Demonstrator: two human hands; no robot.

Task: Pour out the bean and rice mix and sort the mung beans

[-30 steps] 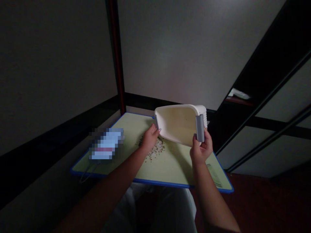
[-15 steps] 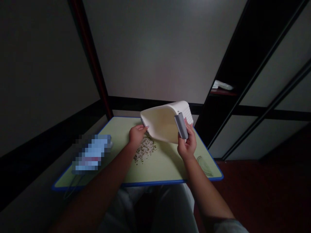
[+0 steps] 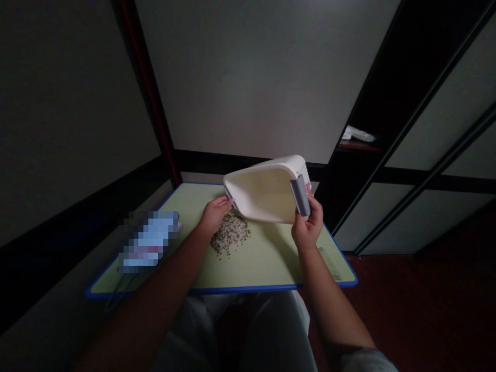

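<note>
A white plastic bin with grey side handles is tipped on its side above the table, its open mouth turned towards me. My left hand pinches the bin's left rim by the handle. On the opposite side my right hand is wrapped round the grey handle, the fingers partly hidden behind it. The bin's pale inside shows a tiny dark speck. Below its left end lies a loose pile of small pale and brown-green grains, partly covered by my left hand.
The pale green table has a blue edge and stands over my legs. A pixelated, bluish flat object with a cord lies at its left. A panelled wall rises behind; a shelf on the right holds a white item.
The bin's right end and my right hand have shifted slightly right and up. More of the bin's inside and of the grain pile shows. Both hands keep their hold.
</note>
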